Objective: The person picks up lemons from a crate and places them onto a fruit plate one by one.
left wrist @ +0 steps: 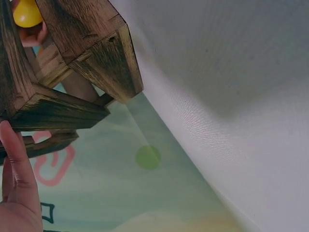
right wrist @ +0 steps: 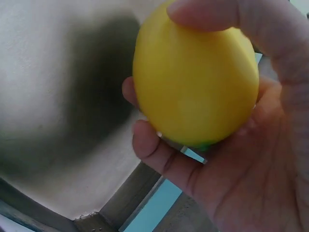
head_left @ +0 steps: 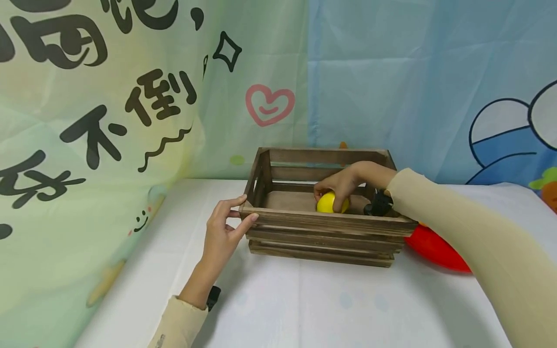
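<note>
My right hand (head_left: 344,183) curls round the yellow lemon (head_left: 331,202) low inside the wooden crate (head_left: 322,227), toward its three o'clock end; my left hand (head_left: 224,227), fingers straight, steadies the nine o'clock corner.

the only writing stands on the pale green cloth backdrop (head_left: 130,96) behind the table: large black hand-drawn chinese characters running down its left part. two of them read clearly, "不" (head_left: 93,135) and "倒" (head_left: 161,96); the characters above and below are cut off by the picture's edge or folded into the cloth and cannot be read whole. beside them are drawn signs, not words: a black wavy line (head_left: 165,145), a small black diamond (head_left: 226,50) and a pink heart (head_left: 270,104). no other text, brand or number can be read.
</note>
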A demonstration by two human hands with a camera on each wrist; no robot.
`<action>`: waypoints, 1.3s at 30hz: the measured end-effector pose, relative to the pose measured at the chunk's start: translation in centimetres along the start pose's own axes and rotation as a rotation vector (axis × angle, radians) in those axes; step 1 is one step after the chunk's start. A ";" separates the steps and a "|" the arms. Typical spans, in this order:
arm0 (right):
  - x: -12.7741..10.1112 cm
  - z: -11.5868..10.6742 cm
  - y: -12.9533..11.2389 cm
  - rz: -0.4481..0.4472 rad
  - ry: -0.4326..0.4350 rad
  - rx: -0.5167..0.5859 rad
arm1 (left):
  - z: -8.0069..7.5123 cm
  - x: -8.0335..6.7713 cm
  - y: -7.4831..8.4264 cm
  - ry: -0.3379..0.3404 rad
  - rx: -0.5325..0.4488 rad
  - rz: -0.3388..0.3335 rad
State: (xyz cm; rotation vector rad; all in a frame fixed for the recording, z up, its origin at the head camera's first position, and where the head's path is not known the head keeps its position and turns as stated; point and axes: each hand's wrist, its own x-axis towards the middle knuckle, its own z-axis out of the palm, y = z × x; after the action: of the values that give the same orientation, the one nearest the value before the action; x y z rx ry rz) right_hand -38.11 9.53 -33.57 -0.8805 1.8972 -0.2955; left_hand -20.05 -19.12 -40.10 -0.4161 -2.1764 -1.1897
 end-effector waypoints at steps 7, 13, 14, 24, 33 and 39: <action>-0.4 -0.3 0.0 -0.083 -0.026 -0.002 | 0.1 -0.1 0.2 -0.013 0.000 -0.026; -0.2 -0.8 -0.6 -0.131 0.029 0.047 | -0.3 -0.1 0.0 0.000 0.015 -0.024; -0.3 -0.8 -0.7 -0.125 0.033 0.044 | -0.3 -0.1 -0.1 -0.003 0.015 -0.021; -1.8 -1.6 -1.2 -0.148 0.132 -0.002 | 0.0 0.0 -0.1 -0.009 0.006 -0.021; -3.1 -2.0 -3.5 -0.234 0.326 -0.123 | -0.4 0.0 -0.2 0.005 0.016 -0.027; -4.8 -1.7 -4.6 -0.182 0.406 -0.068 | 0.1 -0.1 -0.3 -0.002 -0.002 -0.009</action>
State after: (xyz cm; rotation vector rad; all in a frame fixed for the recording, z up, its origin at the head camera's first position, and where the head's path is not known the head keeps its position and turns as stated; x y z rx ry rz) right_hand -36.27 9.26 -26.97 -1.1049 2.2113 -0.5571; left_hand -20.10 -19.21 -40.37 -0.4091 -2.1805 -1.1969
